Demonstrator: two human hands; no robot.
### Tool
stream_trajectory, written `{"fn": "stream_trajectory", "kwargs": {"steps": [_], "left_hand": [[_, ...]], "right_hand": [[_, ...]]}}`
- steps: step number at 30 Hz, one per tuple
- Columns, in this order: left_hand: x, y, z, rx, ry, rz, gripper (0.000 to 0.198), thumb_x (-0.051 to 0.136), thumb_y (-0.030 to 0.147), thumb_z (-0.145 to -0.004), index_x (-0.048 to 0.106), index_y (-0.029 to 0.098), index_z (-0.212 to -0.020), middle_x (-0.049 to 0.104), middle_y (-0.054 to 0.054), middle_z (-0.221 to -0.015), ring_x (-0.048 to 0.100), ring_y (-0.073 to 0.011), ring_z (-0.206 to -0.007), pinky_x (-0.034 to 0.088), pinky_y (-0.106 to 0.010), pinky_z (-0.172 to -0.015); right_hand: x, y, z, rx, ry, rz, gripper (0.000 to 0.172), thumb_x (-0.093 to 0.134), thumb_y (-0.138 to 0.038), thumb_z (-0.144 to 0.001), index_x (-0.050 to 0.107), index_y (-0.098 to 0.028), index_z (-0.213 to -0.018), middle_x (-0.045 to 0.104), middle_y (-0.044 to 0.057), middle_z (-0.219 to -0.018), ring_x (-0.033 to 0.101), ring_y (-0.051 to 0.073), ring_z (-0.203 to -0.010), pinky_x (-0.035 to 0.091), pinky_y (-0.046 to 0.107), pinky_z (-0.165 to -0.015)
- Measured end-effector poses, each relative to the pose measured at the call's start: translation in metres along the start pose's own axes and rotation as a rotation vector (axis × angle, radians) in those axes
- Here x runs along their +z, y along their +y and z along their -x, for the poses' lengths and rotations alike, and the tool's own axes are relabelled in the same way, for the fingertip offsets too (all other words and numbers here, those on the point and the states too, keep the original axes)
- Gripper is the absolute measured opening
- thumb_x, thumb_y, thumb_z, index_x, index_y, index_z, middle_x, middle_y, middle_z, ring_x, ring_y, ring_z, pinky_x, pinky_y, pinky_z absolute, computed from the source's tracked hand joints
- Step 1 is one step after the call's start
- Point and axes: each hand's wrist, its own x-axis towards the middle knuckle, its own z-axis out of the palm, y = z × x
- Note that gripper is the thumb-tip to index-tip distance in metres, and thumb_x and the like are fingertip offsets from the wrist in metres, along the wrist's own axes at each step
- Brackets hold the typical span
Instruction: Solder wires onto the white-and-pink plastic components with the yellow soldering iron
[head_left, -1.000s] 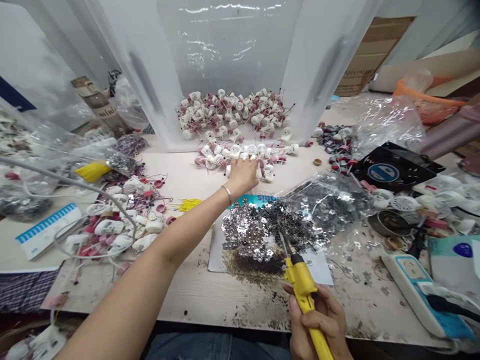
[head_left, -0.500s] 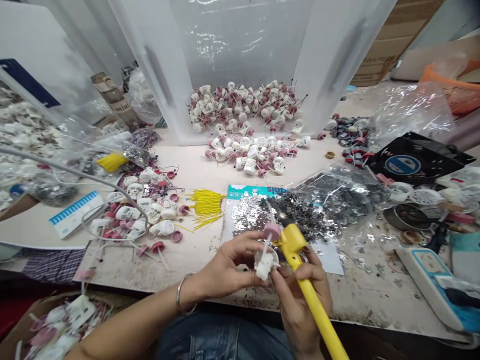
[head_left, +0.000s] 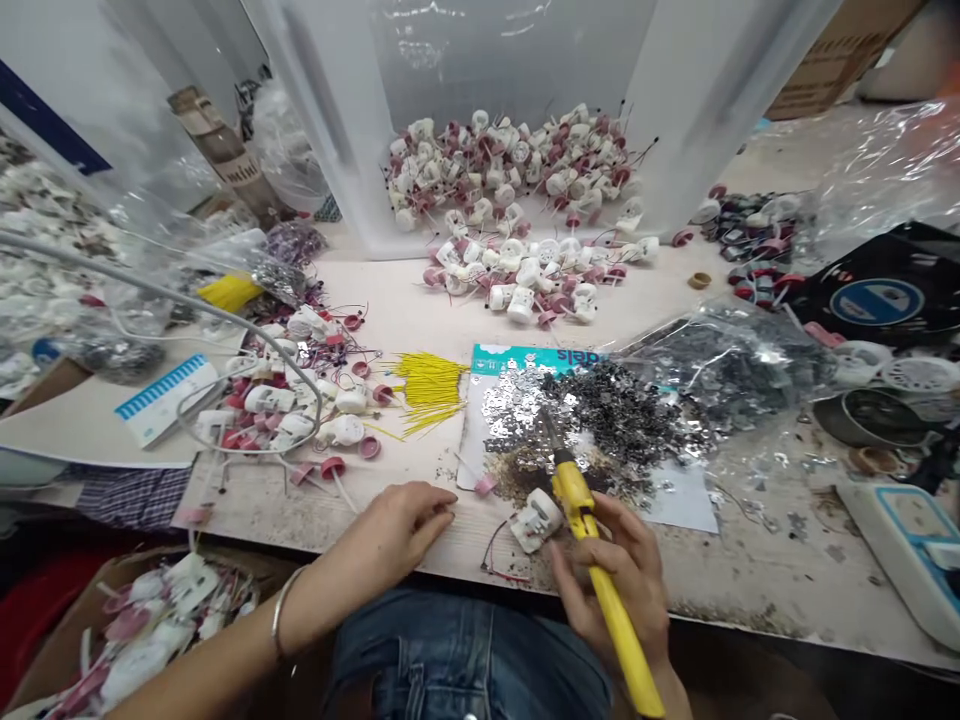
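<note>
White plastic part [head_left: 536,520] between the hands [head_left: 394,535] [head_left: 611,590]

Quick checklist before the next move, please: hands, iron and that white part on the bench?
1. Right hand gripping the yellow soldering iron: ok.
2. Iron tip pointing away from the left hand: ok.
3. Left hand empty, resting on the bench: ok.
4. White plastic housing lying within reach of both hands: ok.
5. Pink cap fitted on the housing: not ok, it lies apart.
6. Iron tip hot enough: cannot tell.
</note>
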Motion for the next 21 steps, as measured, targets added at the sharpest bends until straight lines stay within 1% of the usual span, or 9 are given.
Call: {"fn": "stream_trajectory", "kwargs": {"steps": [1,3,5,8,10,13,15,18,21], "left_hand": [[0.000,0.001,0.003,0.081,0.035,-0.090,0.023,0.050,0.025,-0.091,0.071,0.017,-0.099,0.070,-0.007,-0.093,0.064,-0.0186,-0.085,0.049,-0.029,-0.077],[0.008,0.006,0.006,0.253,-0.018,-0.208,0.019,0.052,0.023,-0.092,0.070,0.020,-0.091,0.069,-0.004,-0.087,0.062,-0.0174,-0.084,0.046,-0.028,-0.078],[0.023,0.012,0.006,0.424,-0.104,-0.329,0.012,0.058,0.026,-0.090,0.068,0.021,-0.091,0.067,-0.003,-0.088,0.060,-0.0184,-0.086,0.044,-0.031,-0.081],[0.042,0.017,0.003,0.574,-0.102,-0.526,0.006,0.059,0.022,-0.089,0.063,0.018,-0.090,0.065,-0.006,-0.096,0.057,-0.0219,-0.094,0.039,-0.037,-0.087],[0.046,0.018,0.002,0.561,-0.063,-0.483,0.009,0.053,0.016,-0.092,0.060,0.018,-0.088,0.066,-0.005,-0.094,0.057,-0.0200,-0.092,0.037,-0.037,-0.088],[0.041,0.017,0.002,0.426,0.045,-0.156,0.012,0.050,0.017,-0.093,0.060,0.019,-0.089,0.066,-0.002,-0.084,0.057,-0.0163,-0.084,0.037,-0.032,-0.085],[0.038,0.019,0.003,0.345,0.111,0.029,0.012,0.051,0.021,-0.092,0.061,0.020,-0.086,0.066,-0.001,-0.079,0.057,-0.0162,-0.080,0.039,-0.029,-0.080],[0.039,0.023,0.001,0.333,0.155,0.105,0.014,0.050,0.022,-0.092,0.061,0.020,-0.083,0.067,-0.001,-0.078,0.057,-0.0166,-0.078,0.041,-0.030,-0.078],[0.041,0.025,-0.003,0.261,0.194,0.115,0.016,0.047,0.022,-0.092,0.059,0.019,-0.083,0.066,-0.002,-0.079,0.056,-0.0168,-0.077,0.041,-0.030,-0.078]], "right_hand": [[-0.001,-0.001,0.001,0.019,0.047,0.012,0.018,0.067,-0.007,-0.075,0.054,-0.019,-0.078,0.050,0.008,-0.121,0.062,0.017,-0.104,0.060,0.025,-0.072],[-0.001,-0.005,0.004,0.062,0.129,0.027,0.020,0.069,-0.008,-0.074,0.053,-0.019,-0.074,0.053,0.007,-0.118,0.062,0.018,-0.104,0.061,0.027,-0.073],[-0.001,-0.008,0.007,0.107,0.159,0.021,0.021,0.069,-0.008,-0.074,0.052,-0.020,-0.072,0.054,0.007,-0.117,0.063,0.018,-0.104,0.061,0.028,-0.074],[-0.003,-0.011,0.009,0.122,0.162,-0.002,0.022,0.069,-0.006,-0.074,0.051,-0.019,-0.070,0.055,0.007,-0.117,0.064,0.018,-0.104,0.061,0.027,-0.072],[-0.005,-0.013,0.009,0.128,0.184,-0.025,0.024,0.069,-0.004,-0.073,0.050,-0.019,-0.069,0.054,0.006,-0.116,0.065,0.018,-0.102,0.061,0.026,-0.070],[-0.005,-0.018,0.010,0.164,0.212,-0.123,0.027,0.070,-0.002,-0.072,0.048,-0.018,-0.070,0.052,0.007,-0.117,0.064,0.017,-0.103,0.063,0.025,-0.072],[0.000,-0.023,0.011,0.217,0.187,-0.248,0.028,0.070,-0.004,-0.072,0.047,-0.019,-0.073,0.050,0.007,-0.122,0.061,0.019,-0.110,0.064,0.030,-0.076],[0.013,-0.032,0.011,0.327,0.101,-0.358,0.026,0.069,-0.007,-0.075,0.047,-0.020,-0.076,0.048,0.007,-0.125,0.060,0.019,-0.113,0.064,0.031,-0.076],[0.019,-0.035,0.008,0.329,0.103,-0.287,0.026,0.067,-0.006,-0.077,0.046,-0.020,-0.074,0.052,0.007,-0.119,0.064,0.017,-0.106,0.062,0.025,-0.071]]}}
